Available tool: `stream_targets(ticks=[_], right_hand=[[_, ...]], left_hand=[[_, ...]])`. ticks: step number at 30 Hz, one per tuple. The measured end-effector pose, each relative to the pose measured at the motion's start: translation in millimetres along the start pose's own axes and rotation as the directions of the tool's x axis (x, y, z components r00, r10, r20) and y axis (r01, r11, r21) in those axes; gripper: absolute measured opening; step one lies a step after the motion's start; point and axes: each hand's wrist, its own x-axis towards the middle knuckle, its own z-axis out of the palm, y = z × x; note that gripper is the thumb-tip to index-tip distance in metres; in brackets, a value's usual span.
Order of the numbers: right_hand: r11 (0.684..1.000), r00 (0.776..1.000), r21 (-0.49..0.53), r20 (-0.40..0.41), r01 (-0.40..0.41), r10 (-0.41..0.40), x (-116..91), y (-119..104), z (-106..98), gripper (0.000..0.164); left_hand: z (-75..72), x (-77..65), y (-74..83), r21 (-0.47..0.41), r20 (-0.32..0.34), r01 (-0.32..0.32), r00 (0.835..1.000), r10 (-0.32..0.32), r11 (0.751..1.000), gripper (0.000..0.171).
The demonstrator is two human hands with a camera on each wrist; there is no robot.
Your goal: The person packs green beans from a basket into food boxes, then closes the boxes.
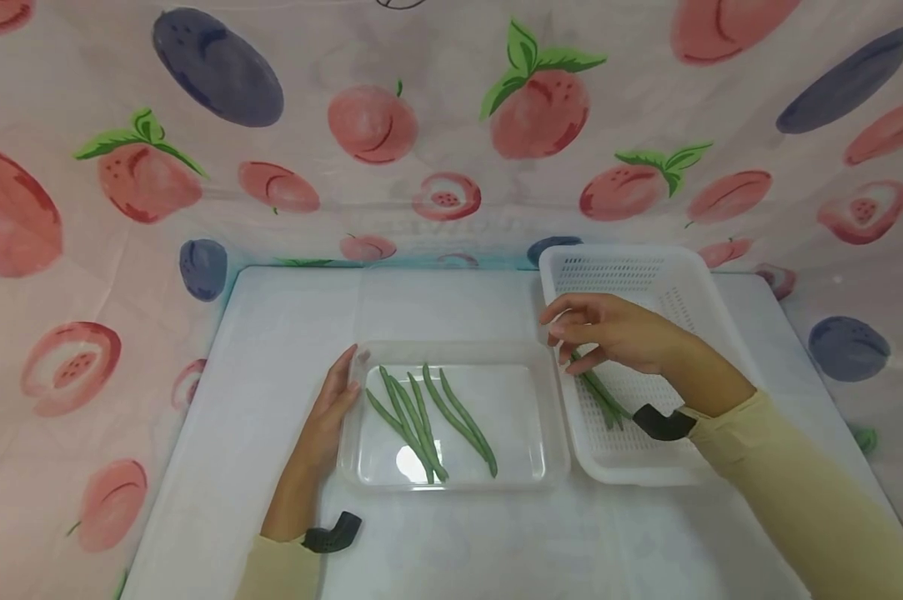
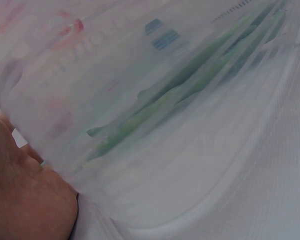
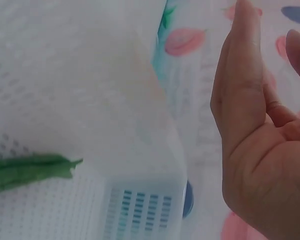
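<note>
A clear plastic container (image 1: 443, 352) stands mid-table with several green beans (image 1: 462, 417) lying lengthwise inside. My left hand (image 1: 328, 417) holds its left side, the thumb at the rim and fingers round the far corner. Through the cloudy wall in the left wrist view, the beans (image 2: 175, 95) look blurred. My right hand (image 1: 616, 333) hovers over the left edge of a white perforated basket (image 1: 646, 479), fingers loosely bent. In the right wrist view, thumb and fingers stand apart, with nothing visible between them. More green beans (image 3: 32, 170) lie in the basket, below that hand.
The basket stands close against the container's right side. Both are on a white table (image 1: 436, 542). A fruit-printed cloth (image 1: 451, 125) hangs behind and along the sides. Black wrist mounts (image 1: 334, 533) are on both forearms.
</note>
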Motion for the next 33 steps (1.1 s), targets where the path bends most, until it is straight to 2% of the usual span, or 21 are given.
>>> stream_targets(ticks=[6,10,15,20,24,33], right_hand=[[1.0,0.999,-0.004,-0.04,0.007,-0.007,-7.5,13.1,-22.7,0.033],[0.999,0.997,-0.025,-0.067,-0.024,0.022,-9.4,23.8,-37.0,0.037],[0.998,0.993,-0.01,-0.099,-0.069,0.068,-9.4,37.9,-53.5,0.034],[0.993,0.987,0.022,-0.108,-0.113,0.115,-7.1,56.1,-66.1,0.047],[0.989,0.983,0.023,-0.109,-0.148,0.15,-4.0,69.9,-70.7,0.053],[0.958,0.954,-0.063,-0.131,-0.279,0.269,6.4,85.1,-67.6,0.057]], left_hand=[[-0.3,-0.3,-1.3,0.006,0.0,0.006,1.0,-0.006,1.0,0.055],[-0.6,-0.4,-1.4,0.01,0.003,0.005,1.0,-0.005,1.0,0.055],[-0.5,-0.4,-0.9,0.01,0.005,0.002,1.0,-0.002,1.0,0.055],[-0.3,0.3,-0.7,0.006,0.007,-0.001,1.0,0.001,1.0,0.055],[0.2,0.0,-0.3,0.007,0.008,0.0,1.0,0.0,1.0,0.055],[-0.1,-0.6,-1.4,0.009,0.005,0.001,1.0,-0.001,1.0,0.055]])
